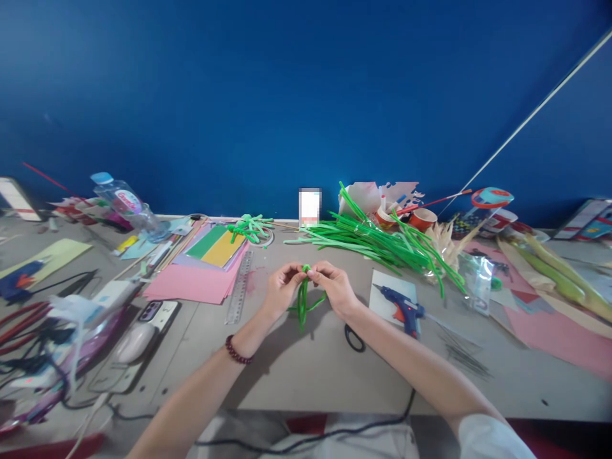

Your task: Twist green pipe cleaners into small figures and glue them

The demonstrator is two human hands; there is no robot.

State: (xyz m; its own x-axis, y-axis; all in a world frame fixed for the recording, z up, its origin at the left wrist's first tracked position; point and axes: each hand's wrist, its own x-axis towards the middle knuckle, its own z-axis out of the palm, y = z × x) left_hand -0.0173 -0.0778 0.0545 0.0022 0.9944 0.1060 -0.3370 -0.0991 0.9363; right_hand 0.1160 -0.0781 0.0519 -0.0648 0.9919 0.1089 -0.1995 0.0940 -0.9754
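Your fingers hide the top of the bent green stems (302, 306), so you can't see how they join there. The stems hang down in thin, dark green loops, with a piece sticking out to each side. They are in the middle, just over the gray surface (268, 389). Your left hand (282, 290) and right hand (337, 290) are both closed, pinching the top of the stems between fingers and thumbs.

Part of the black ring handle (354, 338) is under your right arm, so the rest of it is hidden. To its right, the blue glue gun (401, 308) lies partly on a white sheet (382, 290). Behind your hands, a blurry patch of squares covers the white upright card (310, 207). A big pile of green stems (377, 242) lies beside it. On the left, the clear bottle (125, 199) has a pink and white label, but its letters are too blurry to read. The ruler (239, 287) has marks too small to read.
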